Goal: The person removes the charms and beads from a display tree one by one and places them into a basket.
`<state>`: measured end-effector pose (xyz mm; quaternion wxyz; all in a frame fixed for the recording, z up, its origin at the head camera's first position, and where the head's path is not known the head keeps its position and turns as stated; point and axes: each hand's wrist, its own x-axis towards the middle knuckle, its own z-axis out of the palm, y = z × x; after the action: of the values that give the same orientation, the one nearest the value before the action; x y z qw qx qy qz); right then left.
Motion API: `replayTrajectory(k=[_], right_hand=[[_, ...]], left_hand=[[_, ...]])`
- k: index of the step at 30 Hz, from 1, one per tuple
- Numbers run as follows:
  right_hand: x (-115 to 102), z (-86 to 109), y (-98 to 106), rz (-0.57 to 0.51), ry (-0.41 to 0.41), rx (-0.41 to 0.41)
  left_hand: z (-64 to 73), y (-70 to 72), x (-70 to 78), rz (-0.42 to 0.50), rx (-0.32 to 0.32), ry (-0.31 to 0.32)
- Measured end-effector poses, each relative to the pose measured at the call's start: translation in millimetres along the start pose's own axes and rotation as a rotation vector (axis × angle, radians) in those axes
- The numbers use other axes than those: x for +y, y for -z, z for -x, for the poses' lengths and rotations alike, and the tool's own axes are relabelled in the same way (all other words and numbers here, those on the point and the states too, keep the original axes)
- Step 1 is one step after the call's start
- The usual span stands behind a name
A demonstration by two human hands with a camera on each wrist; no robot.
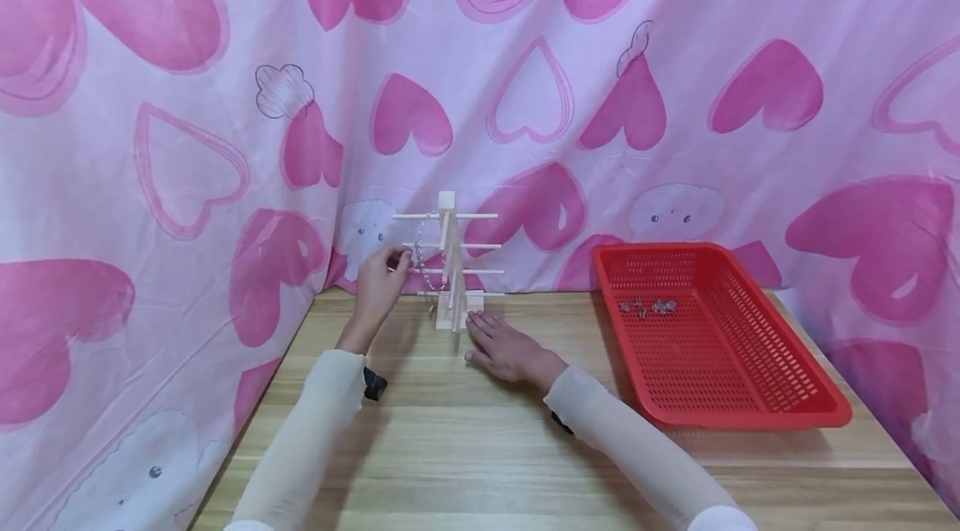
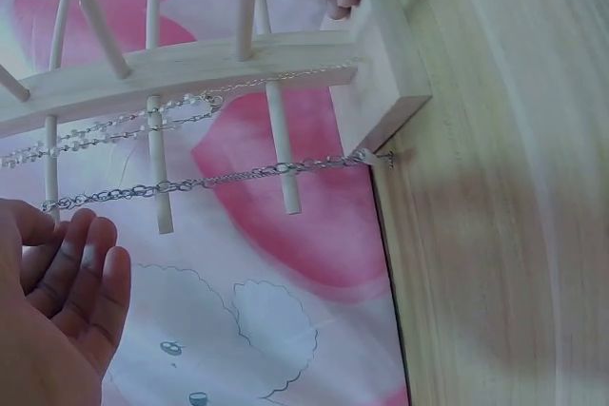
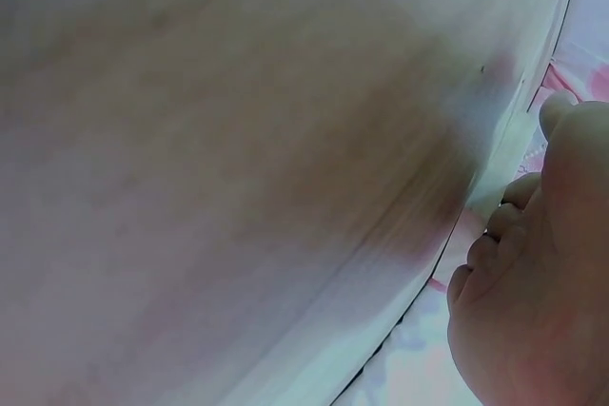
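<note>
My left hand [image 1: 381, 281] is at the left side of a pale wooden rack [image 1: 453, 264] with several horizontal rods. Thumb and index finger pinch a silver chain [image 2: 219, 179] at the tip of one rod. Its length hangs past the lower rods, with a small pendant [image 2: 379, 157] near the base. A second chain with clear beads [image 2: 105, 128] hangs nearer the post. My right hand [image 1: 506, 345] lies palm down on the table, fingers stretched, its fingertips against the foot of the rack. In the right wrist view that hand [image 3: 533, 273] shows at the right edge.
A red plastic basket [image 1: 652, 398] with slotted walls stands on the table at the right. Several small silver pieces [image 1: 660, 308] lie inside it. The wood-grain table [image 1: 450, 448] meets a pink heart-patterned cloth [image 1: 510, 131] at the back and left.
</note>
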<state>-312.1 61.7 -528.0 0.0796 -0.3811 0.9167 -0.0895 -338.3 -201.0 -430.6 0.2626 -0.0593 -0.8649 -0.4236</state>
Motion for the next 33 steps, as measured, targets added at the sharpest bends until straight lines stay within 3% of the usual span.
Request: replayTrajectory(k=[9,15,24,33], right_hand=[[-3.3,-0.9,2.2,-0.025,0.007,-0.004],[-4.2,-1.4,2.9,-0.014,0.001,-0.006],[-3.0,0.2,2.5,-0.018,-0.009,-0.013],[-1.6,-0.2,2.8,-0.008,-0.007,-0.008]], left_hand=[[-3.0,-4.3,-0.5,0.017,-0.051,0.056],[-3.6,-6.0,1.8,0.077,-0.031,0.092],[-4.1,-6.4,3.0,0.115,0.023,0.089],[-6.6,3.0,2.6,0.159,0.041,0.086]])
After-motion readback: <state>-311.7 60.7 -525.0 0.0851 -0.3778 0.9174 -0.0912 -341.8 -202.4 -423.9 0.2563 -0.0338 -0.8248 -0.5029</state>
